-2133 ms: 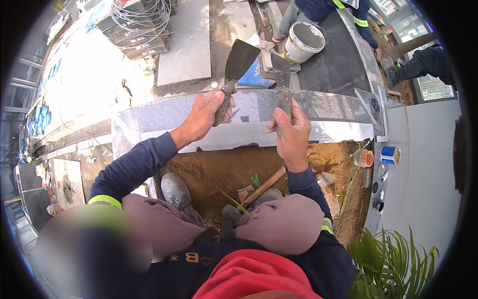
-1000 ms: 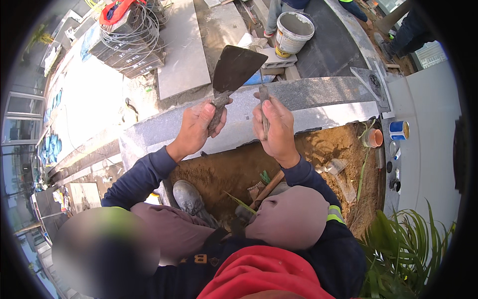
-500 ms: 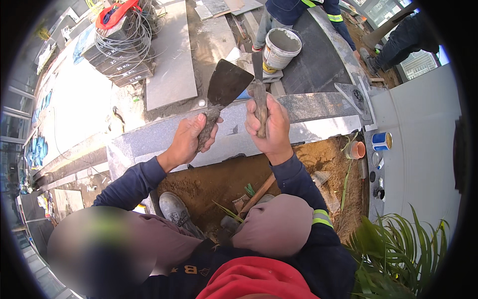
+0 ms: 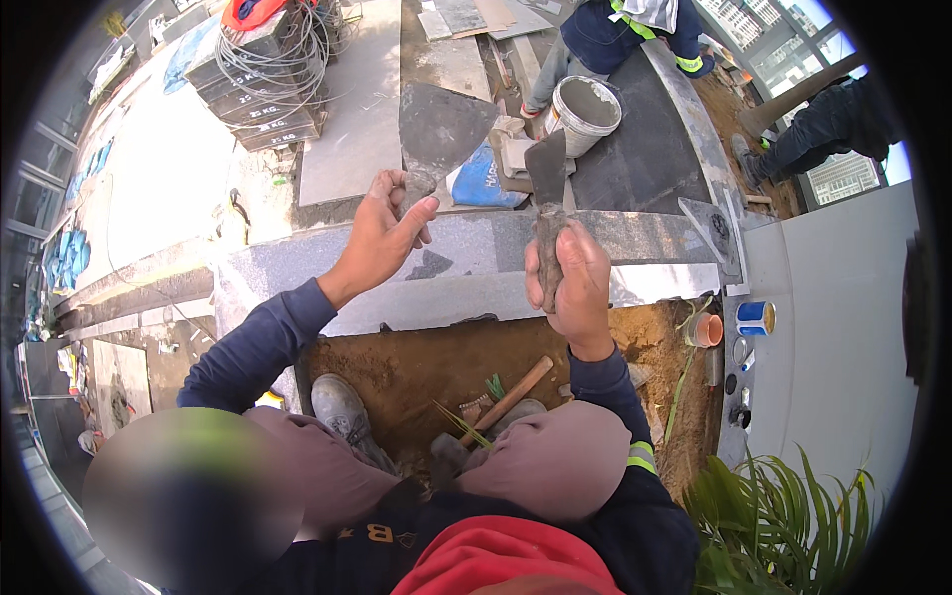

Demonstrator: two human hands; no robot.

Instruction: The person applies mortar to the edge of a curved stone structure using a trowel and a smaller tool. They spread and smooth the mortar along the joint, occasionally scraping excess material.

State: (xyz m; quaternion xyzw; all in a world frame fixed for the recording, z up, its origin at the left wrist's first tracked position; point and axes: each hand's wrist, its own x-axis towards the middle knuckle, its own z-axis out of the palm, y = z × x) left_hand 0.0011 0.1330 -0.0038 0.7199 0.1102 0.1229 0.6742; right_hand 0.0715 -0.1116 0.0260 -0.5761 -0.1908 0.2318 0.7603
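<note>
Holds a dark, broad scraper (image 4: 443, 127) in the left hand (image 4: 385, 226), blade outward; grips a grimy-handled, narrower scraper (image 4: 546, 169) in the right hand (image 4: 577, 280), likewise blade outward, apart from the first.

Scraper blades (image 4: 446, 129) coloured dark grey; handles (image 4: 548, 260) smeared grey-brown. Ledge (image 4: 486, 253) speckled grey. Sleeves (image 4: 260, 347) coloured navy, banded yellow-green and silver. Trousers (image 4: 555, 456) tinted mauve. Bucket (image 4: 587, 142) coloured white, smeared grey inside. Bag (image 4: 486, 181) coloured blue; pipe (image 4: 706, 329), orange; soil (image 4: 426, 362), brown.
</note>
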